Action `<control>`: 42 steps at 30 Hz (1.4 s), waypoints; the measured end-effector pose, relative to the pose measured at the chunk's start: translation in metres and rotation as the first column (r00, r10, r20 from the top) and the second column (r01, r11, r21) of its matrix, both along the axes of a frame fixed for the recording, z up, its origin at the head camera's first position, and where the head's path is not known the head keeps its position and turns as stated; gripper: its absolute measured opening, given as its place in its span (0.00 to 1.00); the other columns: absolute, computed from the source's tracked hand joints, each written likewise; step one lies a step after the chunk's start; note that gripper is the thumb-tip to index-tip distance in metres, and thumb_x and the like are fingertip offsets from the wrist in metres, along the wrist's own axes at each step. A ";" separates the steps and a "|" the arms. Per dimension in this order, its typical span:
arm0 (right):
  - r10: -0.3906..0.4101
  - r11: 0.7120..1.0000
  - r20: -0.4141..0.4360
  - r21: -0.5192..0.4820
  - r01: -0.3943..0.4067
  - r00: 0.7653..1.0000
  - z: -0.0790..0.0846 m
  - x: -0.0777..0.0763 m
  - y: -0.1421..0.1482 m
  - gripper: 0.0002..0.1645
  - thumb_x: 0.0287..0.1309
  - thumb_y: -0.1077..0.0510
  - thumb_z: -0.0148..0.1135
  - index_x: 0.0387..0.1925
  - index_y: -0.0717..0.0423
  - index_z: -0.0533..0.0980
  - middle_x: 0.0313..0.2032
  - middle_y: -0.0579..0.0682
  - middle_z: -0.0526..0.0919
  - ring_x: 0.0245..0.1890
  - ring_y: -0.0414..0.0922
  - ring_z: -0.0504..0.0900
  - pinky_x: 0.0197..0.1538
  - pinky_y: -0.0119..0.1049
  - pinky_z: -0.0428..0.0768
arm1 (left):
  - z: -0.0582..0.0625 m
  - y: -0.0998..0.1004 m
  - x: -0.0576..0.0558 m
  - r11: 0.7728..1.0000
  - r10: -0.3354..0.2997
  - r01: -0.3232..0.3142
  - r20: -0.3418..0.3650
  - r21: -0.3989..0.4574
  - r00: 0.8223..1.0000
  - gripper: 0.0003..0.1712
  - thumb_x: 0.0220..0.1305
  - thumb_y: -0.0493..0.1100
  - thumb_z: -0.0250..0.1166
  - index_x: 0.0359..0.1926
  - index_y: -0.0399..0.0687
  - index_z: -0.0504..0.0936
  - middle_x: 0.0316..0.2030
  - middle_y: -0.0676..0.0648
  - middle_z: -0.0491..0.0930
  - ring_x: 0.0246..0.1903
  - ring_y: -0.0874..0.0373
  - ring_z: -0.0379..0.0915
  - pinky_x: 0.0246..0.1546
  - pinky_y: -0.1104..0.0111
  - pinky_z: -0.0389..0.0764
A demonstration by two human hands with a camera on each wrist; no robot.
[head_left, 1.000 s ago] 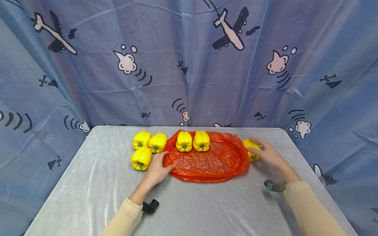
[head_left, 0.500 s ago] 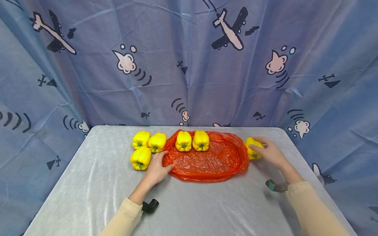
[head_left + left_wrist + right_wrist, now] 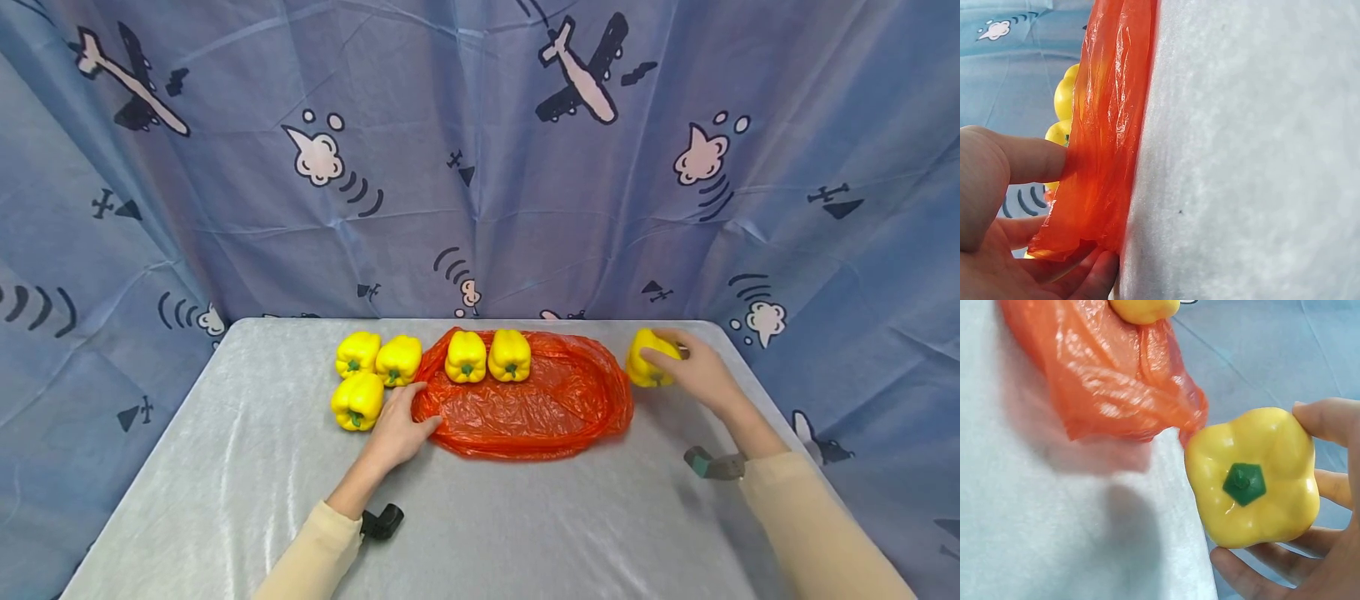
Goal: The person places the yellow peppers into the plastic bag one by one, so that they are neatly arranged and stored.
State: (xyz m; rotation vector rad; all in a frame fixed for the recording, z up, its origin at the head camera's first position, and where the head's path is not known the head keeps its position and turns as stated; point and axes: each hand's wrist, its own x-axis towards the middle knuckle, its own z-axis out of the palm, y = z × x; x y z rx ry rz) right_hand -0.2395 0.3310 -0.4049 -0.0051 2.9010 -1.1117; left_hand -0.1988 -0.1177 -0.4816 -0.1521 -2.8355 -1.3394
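Observation:
A red plastic bag (image 3: 517,417) lies spread on the table with its mouth upward. My left hand (image 3: 401,425) holds its left edge; in the left wrist view, the fingers (image 3: 1035,159) go partly behind the thin red film. At the bag's right side, my right hand (image 3: 697,371) grips a yellow bell pepper (image 3: 648,358). The right wrist view shows that pepper (image 3: 1247,481) with its green stem facing the camera and fingertips around its side. Two more yellow bell peppers, one left (image 3: 466,357) and one right (image 3: 510,356), sit side by side within the bag's back part.
Three yellow bell peppers (image 3: 358,402) stand grouped left of the bag, close to my left hand. The table (image 3: 510,533) has a pale grey cloth. A blue curtain (image 3: 480,167) printed with airplanes hangs behind its far edge.
My right hand has raised the bell pepper and shifted it slightly right and back from the bag's right rim. The left hand and the other peppers have kept their places.

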 end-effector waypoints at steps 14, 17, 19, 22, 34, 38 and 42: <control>0.003 1.000 -0.045 0.003 -0.002 0.999 0.031 0.001 -0.029 0.50 0.68 0.30 0.55 0.74 0.62 0.60 0.67 0.69 0.68 0.62 0.66 0.68 0.62 0.64 0.72 | -0.002 -0.001 0.000 1.000 0.000 0.000 -0.013 0.001 1.000 0.35 0.62 0.42 0.72 0.67 0.36 0.72 0.63 0.33 0.71 0.64 0.40 0.67 0.67 0.47 0.65; 0.017 1.000 -0.076 0.002 -0.017 0.997 0.033 -0.001 -0.035 0.48 0.68 0.32 0.56 0.73 0.63 0.62 0.67 0.68 0.69 0.62 0.66 0.69 0.62 0.63 0.72 | -0.003 -0.001 0.000 1.000 -0.004 0.004 -0.027 0.001 1.000 0.34 0.61 0.42 0.72 0.66 0.35 0.72 0.62 0.33 0.71 0.64 0.39 0.67 0.67 0.47 0.66; 0.022 1.000 -0.079 -0.002 -0.022 0.997 0.034 -0.003 -0.040 0.48 0.68 0.32 0.56 0.73 0.63 0.63 0.66 0.68 0.69 0.61 0.65 0.69 0.61 0.63 0.72 | -0.002 -0.001 0.000 1.000 -0.002 0.002 -0.021 0.000 1.000 0.35 0.61 0.42 0.72 0.67 0.36 0.72 0.62 0.33 0.71 0.64 0.40 0.67 0.67 0.48 0.65; 0.026 1.000 -0.074 -0.010 -0.027 0.997 0.035 -0.006 -0.048 0.48 0.68 0.32 0.56 0.73 0.63 0.62 0.66 0.67 0.69 0.60 0.64 0.70 0.61 0.62 0.73 | -0.002 -0.001 0.001 1.000 -0.001 0.001 -0.020 0.000 1.000 0.35 0.62 0.42 0.72 0.67 0.36 0.72 0.62 0.33 0.71 0.64 0.40 0.67 0.67 0.48 0.65; 0.055 0.998 -0.049 -0.015 -0.056 0.997 0.027 -0.016 -0.080 0.46 0.69 0.34 0.57 0.73 0.61 0.63 0.66 0.66 0.70 0.58 0.62 0.72 0.58 0.58 0.77 | 0.000 0.000 0.002 1.000 -0.004 0.004 -0.010 -0.004 1.000 0.35 0.62 0.43 0.71 0.68 0.36 0.71 0.64 0.33 0.70 0.65 0.40 0.66 0.68 0.48 0.65; 0.062 0.998 -0.042 -0.009 -0.062 0.997 0.019 -0.021 -0.088 0.45 0.69 0.35 0.57 0.73 0.61 0.63 0.66 0.66 0.69 0.59 0.62 0.71 0.60 0.59 0.76 | -0.001 -0.001 0.001 1.000 -0.003 0.003 -0.017 -0.001 1.000 0.36 0.62 0.43 0.72 0.67 0.35 0.71 0.64 0.33 0.70 0.65 0.40 0.66 0.68 0.47 0.65; 0.075 0.997 -0.046 0.004 -0.075 0.996 0.010 -0.026 -0.096 0.45 0.69 0.36 0.58 0.73 0.62 0.64 0.66 0.66 0.70 0.59 0.61 0.72 0.60 0.58 0.76 | -0.002 -0.001 0.001 1.000 -0.005 0.005 -0.023 -0.001 1.000 0.36 0.62 0.43 0.72 0.67 0.35 0.71 0.64 0.33 0.70 0.65 0.39 0.66 0.68 0.47 0.65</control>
